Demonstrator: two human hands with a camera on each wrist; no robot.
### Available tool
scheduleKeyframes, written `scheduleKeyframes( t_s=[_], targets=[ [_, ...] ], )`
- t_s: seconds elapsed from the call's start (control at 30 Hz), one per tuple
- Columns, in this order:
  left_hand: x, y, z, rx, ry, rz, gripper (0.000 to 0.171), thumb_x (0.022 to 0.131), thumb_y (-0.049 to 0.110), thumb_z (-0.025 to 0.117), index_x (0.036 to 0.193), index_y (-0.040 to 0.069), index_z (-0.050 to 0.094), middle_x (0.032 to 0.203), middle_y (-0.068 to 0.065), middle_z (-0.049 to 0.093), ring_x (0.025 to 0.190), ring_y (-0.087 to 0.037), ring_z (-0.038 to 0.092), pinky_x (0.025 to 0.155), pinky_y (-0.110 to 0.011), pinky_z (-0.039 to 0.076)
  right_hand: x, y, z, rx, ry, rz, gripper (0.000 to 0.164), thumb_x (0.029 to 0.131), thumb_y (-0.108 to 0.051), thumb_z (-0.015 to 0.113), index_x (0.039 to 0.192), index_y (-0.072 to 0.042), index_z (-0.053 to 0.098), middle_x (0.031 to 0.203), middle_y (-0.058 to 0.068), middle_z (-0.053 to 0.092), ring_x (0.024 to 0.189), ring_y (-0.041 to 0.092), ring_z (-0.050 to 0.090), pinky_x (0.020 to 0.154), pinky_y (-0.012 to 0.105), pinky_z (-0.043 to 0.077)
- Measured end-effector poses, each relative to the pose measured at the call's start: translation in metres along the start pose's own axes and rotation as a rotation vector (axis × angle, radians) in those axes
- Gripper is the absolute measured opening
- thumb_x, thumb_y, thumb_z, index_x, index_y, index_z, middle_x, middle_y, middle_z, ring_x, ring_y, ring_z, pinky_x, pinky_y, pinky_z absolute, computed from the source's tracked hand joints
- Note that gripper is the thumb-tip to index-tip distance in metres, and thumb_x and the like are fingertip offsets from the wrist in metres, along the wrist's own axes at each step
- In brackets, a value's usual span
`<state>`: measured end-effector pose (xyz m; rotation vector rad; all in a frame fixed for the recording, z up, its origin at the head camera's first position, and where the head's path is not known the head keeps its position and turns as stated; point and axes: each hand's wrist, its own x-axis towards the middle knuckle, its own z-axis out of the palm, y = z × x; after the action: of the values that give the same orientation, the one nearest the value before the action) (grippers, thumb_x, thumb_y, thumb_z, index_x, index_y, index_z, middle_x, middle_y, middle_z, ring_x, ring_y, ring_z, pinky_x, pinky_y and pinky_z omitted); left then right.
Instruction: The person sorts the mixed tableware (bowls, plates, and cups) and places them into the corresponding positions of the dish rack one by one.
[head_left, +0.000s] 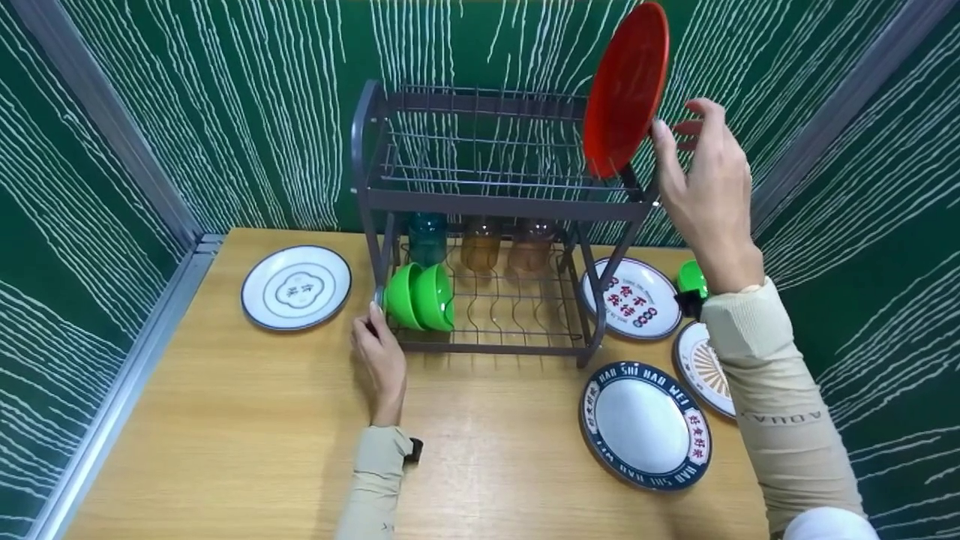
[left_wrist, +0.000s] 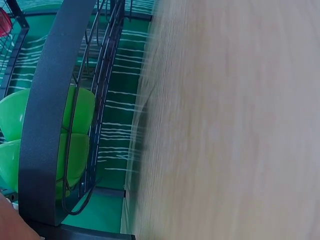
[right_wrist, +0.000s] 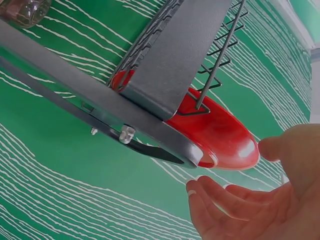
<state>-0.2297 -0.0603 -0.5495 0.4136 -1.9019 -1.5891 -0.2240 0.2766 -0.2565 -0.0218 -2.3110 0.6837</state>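
Observation:
A red plate (head_left: 626,90) stands on edge at the right end of the upper tier of a dark two-tier dish rack (head_left: 506,204). Beside its right edge is my right hand (head_left: 709,187), fingers spread and loosely bent. In the right wrist view the thumb is right at the rim of the red plate (right_wrist: 225,135), with the other fingers off it. My left hand (head_left: 382,367) grips the rack's front left upright, low down. Just inside that upright, two green bowls (head_left: 433,298) lean tilted together on the lower tier; the left wrist view shows them behind the frame.
Three tinted glasses (head_left: 480,244) stand at the back of the lower tier. A white plate (head_left: 296,287) lies left of the rack. On the right lie a red-lettered plate (head_left: 630,298), a blue-rimmed plate (head_left: 645,424), a fan-patterned plate (head_left: 705,367) and a partly hidden green item (head_left: 691,277).

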Motion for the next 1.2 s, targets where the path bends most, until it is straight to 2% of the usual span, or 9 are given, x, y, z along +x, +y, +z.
scheduleKeyframes(
  t_s=[0.3, 0.47, 0.67, 0.8, 1.0, 1.2],
  targets=[
    [0.003, -0.003, -0.003, 0.033, 0.008, -0.012, 0.044, 0.097, 0.051, 0.042, 0.090, 0.009, 0.053, 0.082, -0.005, 0.049, 0.075, -0.019, 0.046, 0.063, -0.031, 0.038, -0.026, 0.008, 0.001, 0.058, 0.058, -0.085, 0.048, 0.094, -0.046, 0.051, 0.132, -0.017, 0.051, 0.123, 0.000, 0.060, 0.105, 0.014, 0.056, 0.091, 0.033, 0.049],
    [0.006, -0.006, -0.002, 0.045, 0.031, 0.004, 0.041, 0.097, 0.047, 0.046, 0.084, 0.009, 0.051, 0.077, -0.005, 0.048, 0.071, -0.019, 0.045, 0.061, -0.031, 0.036, -0.044, 0.008, 0.000, 0.075, 0.056, -0.100, 0.043, 0.096, -0.037, 0.053, 0.129, -0.010, 0.054, 0.121, 0.009, 0.059, 0.104, 0.018, 0.055, 0.088, 0.036, 0.049],
    [0.007, -0.005, -0.005, 0.090, 0.033, -0.042, 0.046, 0.094, 0.056, 0.045, 0.088, 0.012, 0.055, 0.080, -0.002, 0.053, 0.073, -0.018, 0.050, 0.062, -0.033, 0.038, -0.064, 0.012, -0.001, 0.099, 0.056, -0.103, 0.039, 0.095, -0.029, 0.057, 0.127, -0.007, 0.055, 0.121, 0.013, 0.058, 0.106, 0.022, 0.055, 0.088, 0.040, 0.049],
    [0.009, -0.004, -0.009, 0.100, 0.015, -0.076, 0.048, 0.090, 0.062, 0.046, 0.089, 0.015, 0.057, 0.081, 0.000, 0.056, 0.073, -0.016, 0.051, 0.063, -0.033, 0.039, -0.076, 0.024, 0.001, 0.106, 0.055, -0.091, 0.041, 0.094, -0.033, 0.057, 0.128, -0.010, 0.055, 0.121, 0.009, 0.058, 0.106, 0.018, 0.055, 0.086, 0.033, 0.047],
    [0.012, -0.004, -0.013, 0.026, 0.001, -0.074, 0.048, 0.089, 0.060, 0.051, 0.089, 0.013, 0.059, 0.081, -0.002, 0.057, 0.074, -0.016, 0.052, 0.067, -0.029, 0.041, -0.100, 0.036, 0.004, 0.140, 0.057, -0.115, 0.039, 0.094, -0.031, 0.058, 0.125, -0.007, 0.056, 0.117, 0.009, 0.059, 0.103, 0.021, 0.056, 0.085, 0.018, 0.042],
    [0.016, -0.004, -0.018, 0.005, 0.006, -0.069, 0.045, 0.094, 0.055, 0.045, 0.091, 0.011, 0.056, 0.084, -0.005, 0.055, 0.078, -0.018, 0.050, 0.069, -0.030, 0.039, -0.129, 0.047, 0.008, 0.150, 0.031, -0.123, 0.036, 0.094, -0.025, 0.059, 0.124, -0.005, 0.056, 0.116, 0.011, 0.060, 0.103, 0.024, 0.057, 0.085, 0.015, 0.041]
  ],
)
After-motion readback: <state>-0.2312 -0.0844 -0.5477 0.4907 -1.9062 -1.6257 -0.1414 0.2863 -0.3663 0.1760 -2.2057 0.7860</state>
